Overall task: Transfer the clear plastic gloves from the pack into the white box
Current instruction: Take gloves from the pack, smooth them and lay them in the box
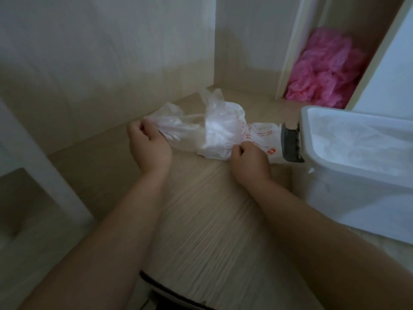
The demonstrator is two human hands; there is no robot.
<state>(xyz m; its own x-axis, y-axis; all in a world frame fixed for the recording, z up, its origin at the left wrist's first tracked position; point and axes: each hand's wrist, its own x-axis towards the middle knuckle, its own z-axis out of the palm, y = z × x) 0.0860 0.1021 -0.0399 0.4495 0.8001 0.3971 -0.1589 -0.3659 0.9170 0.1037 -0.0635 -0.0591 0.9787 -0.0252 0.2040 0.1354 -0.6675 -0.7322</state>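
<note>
A plastic pack (257,139) with red print lies on the pale wood surface, its open end bulging with clear plastic gloves (214,124). My left hand (148,146) grips a bunch of gloves drawn out of the pack to the left. My right hand (249,159) pinches the pack's near edge, fingers curled. The white box (312,157) stands at the right, touching the pack's far end, with clear plastic lying inside it. A dark grey latch (291,142) sits on the box's left wall.
A pale wall panel runs behind the pack on the left. A pile of pink plastic (324,72) fills an open compartment at the back right. A white frame (40,166) stands at the left edge.
</note>
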